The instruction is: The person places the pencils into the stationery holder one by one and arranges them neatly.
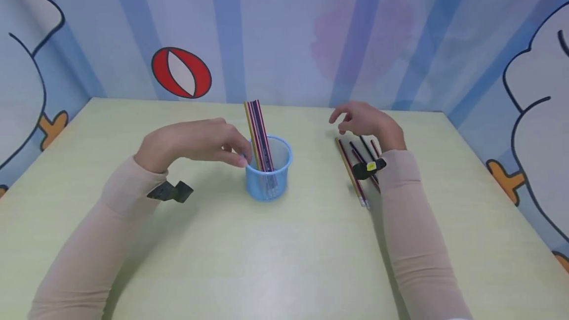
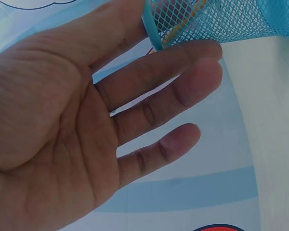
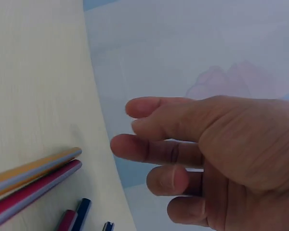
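A blue mesh pencil cup stands upright on the table with several pencils leaning in it. My left hand is at its left side, pinching the rim with thumb and index finger; in the left wrist view the other fingers extend loosely beside the mesh wall. My right hand hovers above the far ends of several loose pencils, its fingers loosely bent and holding nothing. In the right wrist view a yellow pencil and a red pencil lie side by side, apart from the fingertips.
The pale table reaches back to a blue striped backdrop with cartoon prints. Both wrists wear dark camera mounts, and the right sleeve passes close beside the loose pencils.
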Demonstrator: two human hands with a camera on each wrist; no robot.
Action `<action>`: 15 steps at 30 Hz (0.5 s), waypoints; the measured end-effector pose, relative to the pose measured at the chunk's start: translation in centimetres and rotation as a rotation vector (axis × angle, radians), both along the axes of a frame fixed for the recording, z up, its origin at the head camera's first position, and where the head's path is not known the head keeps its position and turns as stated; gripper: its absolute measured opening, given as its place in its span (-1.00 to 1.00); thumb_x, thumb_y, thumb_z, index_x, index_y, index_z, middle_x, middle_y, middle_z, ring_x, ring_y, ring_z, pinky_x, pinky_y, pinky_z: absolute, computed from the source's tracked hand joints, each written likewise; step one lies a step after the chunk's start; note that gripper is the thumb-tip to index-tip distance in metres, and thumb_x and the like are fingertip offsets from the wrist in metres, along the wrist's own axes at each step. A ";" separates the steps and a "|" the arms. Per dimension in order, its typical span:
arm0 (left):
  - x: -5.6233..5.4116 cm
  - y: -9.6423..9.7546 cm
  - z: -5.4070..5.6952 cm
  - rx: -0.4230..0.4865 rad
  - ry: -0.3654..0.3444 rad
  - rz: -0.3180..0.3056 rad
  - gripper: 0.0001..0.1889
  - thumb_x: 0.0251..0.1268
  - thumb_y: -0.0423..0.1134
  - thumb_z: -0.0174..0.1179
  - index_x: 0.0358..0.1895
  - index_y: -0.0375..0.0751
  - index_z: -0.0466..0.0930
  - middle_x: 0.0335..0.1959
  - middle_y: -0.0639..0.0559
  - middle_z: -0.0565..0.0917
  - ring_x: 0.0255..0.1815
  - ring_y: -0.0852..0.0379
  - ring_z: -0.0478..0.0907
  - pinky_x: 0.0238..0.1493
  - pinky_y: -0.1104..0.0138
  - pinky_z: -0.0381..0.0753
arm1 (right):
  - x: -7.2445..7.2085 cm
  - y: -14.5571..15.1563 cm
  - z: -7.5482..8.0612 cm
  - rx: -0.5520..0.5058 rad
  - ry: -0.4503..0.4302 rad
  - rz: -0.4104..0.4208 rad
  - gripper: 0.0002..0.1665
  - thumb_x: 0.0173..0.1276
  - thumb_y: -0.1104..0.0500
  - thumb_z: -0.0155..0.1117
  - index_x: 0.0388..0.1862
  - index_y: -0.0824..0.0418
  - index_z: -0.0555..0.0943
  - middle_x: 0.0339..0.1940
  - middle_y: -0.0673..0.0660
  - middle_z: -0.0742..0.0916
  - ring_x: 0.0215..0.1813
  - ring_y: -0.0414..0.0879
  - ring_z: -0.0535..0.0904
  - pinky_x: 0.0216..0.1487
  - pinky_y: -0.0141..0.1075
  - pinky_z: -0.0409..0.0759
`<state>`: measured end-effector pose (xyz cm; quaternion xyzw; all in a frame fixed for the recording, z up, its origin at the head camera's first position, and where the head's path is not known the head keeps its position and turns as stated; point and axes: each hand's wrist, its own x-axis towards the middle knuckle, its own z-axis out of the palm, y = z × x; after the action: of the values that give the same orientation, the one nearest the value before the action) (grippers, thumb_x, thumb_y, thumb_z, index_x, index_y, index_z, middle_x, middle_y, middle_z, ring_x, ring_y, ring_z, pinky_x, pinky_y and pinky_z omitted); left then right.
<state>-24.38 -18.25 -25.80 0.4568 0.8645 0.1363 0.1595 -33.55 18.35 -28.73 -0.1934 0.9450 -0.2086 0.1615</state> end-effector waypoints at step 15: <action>0.4 0.4 0.2 -0.028 0.012 0.026 -0.80 0.40 -0.18 0.28 0.01 -0.02 0.73 -0.15 0.24 0.71 -0.10 0.20 0.62 0.02 0.23 0.62 | -0.1 -3.5 -2.8 0.169 0.016 -0.011 -0.77 0.27 0.20 0.26 -0.08 0.13 0.60 0.00 0.18 0.57 -0.16 0.04 0.44 -0.15 -0.13 0.41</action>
<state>-23.95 -17.86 -25.57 0.4442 0.8730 0.1236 0.1588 -33.63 14.81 -31.51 -0.1757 0.9615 -0.1273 0.1685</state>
